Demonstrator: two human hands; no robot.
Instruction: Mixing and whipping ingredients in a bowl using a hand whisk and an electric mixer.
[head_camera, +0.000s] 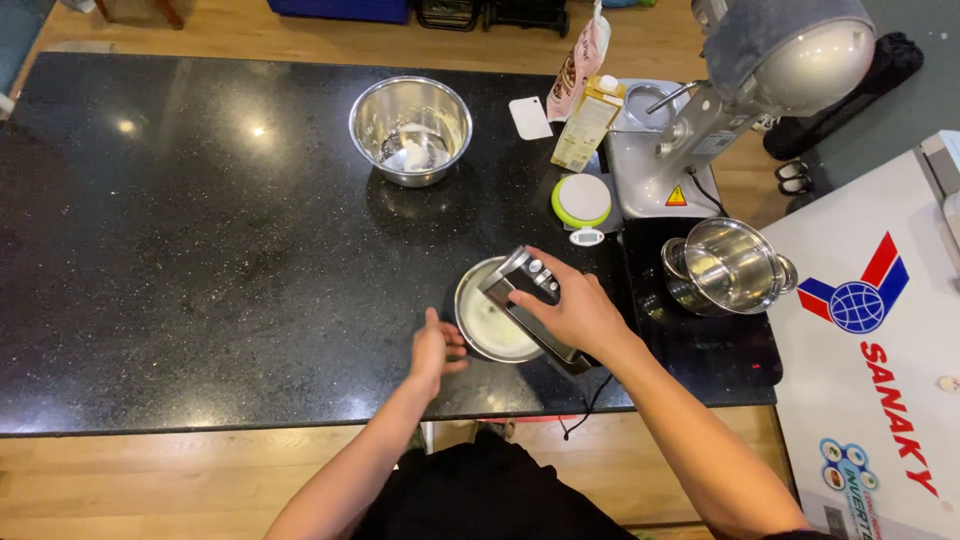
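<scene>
On the big black surface (200, 250), a small metal bowl (480, 325) sits near the front edge. The right hand (575, 310) grips a hand mixer (530, 305) over it, mid-mixing. The left hand (435, 345), loosely curled, steadies the bowl's side; it should hold firm.

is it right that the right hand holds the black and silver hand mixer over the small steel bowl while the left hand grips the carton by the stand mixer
Not quite. In the head view the left hand rests on the black stone counter beside the small steel bowl, not on the tall yellow carton, which stands untouched by the stand mixer. The right hand does hold the black and silver hand mixer over that bowl.
</scene>
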